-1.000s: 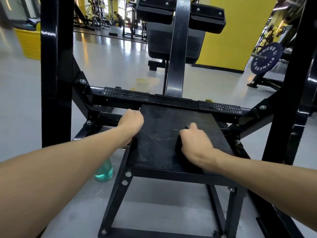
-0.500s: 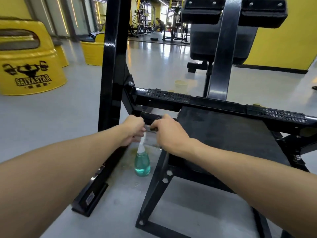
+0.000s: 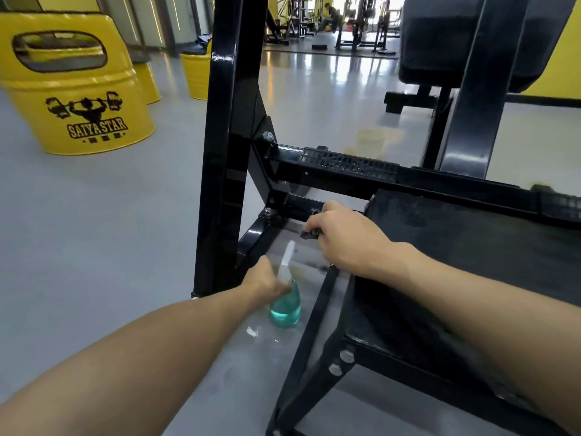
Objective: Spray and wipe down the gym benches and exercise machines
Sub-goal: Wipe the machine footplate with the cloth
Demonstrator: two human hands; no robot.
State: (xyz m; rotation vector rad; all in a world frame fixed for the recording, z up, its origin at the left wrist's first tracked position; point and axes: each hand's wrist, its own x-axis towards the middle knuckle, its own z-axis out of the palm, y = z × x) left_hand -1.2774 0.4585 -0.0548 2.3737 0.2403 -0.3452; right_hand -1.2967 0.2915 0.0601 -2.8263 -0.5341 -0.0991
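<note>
Left grip [image 3: 267,283] on spray bottle [image 3: 285,309], on floor [image 3: 94,247].
Curled round its neck; right grip [image 3: 345,237], just above-right, pinches a dark rag [image 3: 309,235] (probably) at the platform [image 3: 471,247] edge.

Brightly lit by daylight from the far end of the hall, with white glare pooling on the glossy floor [image 3: 330,77] and sharp highlights streaking the black machine frame [image 3: 221,121]. Only faint, soft shadows beneath that frame. Slightly smeared and soft throughout, far machines [image 3: 355,23] washed out, straight lines bowing toward the wide-angle edges.
</note>
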